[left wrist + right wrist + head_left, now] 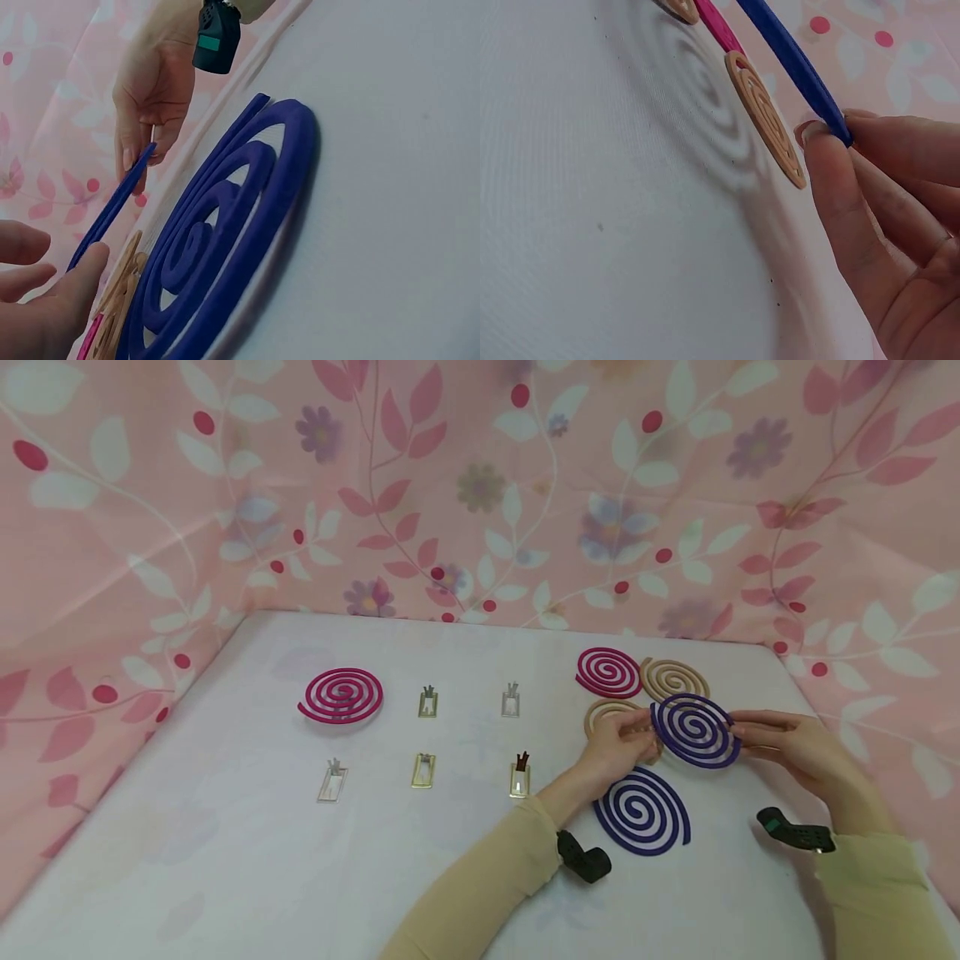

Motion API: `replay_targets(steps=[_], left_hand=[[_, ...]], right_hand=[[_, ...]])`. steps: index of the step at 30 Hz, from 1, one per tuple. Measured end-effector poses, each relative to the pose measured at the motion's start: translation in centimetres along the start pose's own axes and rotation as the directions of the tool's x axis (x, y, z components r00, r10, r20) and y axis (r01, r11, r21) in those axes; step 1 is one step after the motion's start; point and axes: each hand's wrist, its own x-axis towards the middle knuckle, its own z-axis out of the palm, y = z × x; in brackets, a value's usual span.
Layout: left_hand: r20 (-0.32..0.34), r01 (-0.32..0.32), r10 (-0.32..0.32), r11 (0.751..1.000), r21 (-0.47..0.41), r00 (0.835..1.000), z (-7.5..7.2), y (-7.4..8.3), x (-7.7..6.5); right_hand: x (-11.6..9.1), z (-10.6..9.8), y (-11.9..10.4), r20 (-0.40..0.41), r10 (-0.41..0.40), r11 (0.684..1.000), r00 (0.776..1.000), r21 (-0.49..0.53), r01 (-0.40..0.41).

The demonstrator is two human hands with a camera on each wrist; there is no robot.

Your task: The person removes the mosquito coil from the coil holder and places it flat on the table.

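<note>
In the head view a blue mosquito coil (692, 723) is held tilted above the table. My right hand (795, 747) pinches its right edge between thumb and fingertips; the right wrist view shows this blue coil (795, 64) edge-on in that pinch. At the opposite edge is my left hand (618, 747), bent fingers and thumb about the rim; its fingertips stand somewhat apart in the left wrist view. Another blue coil (636, 811) lies flat below. Behind lie a magenta coil (608, 672), a tan coil (673, 677) and a second tan coil (609, 703), partly hidden by the left hand.
On the table's left, a magenta coil (341, 695) sits raised on a small stand. Several metal coil stands, such as a gold stand (427, 702) and a silver stand (332, 783), are spread across the middle. Floral cloth (480, 510) hangs behind the white table (247, 860).
</note>
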Motion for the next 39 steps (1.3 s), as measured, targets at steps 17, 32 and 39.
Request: replay_targets(steps=[17, 32, 39], left_hand=[[0.080, 0.040, -0.045, 0.997, 0.066, 0.996, 0.4, -0.4, -0.6], [0.144, 0.068, -0.073, 0.997, 0.040, 0.987, 0.6, -0.6, -0.9], [0.148, 0.088, -0.111, 0.984, 0.153, 0.983, 0.7, -0.7, -1.0]], right_hand=[[0.0, -1.2, 1.2, 0.016, -0.004, 0.998, 1.000, 0.063, 0.003], [0.0, -1.6, 1.8, 0.017, 0.028, 0.999, 0.999, 0.045, -0.028], [-0.1, -1.6, 1.9, -0.022, 0.027, 1.000, 0.999, 0.007, -0.027]])
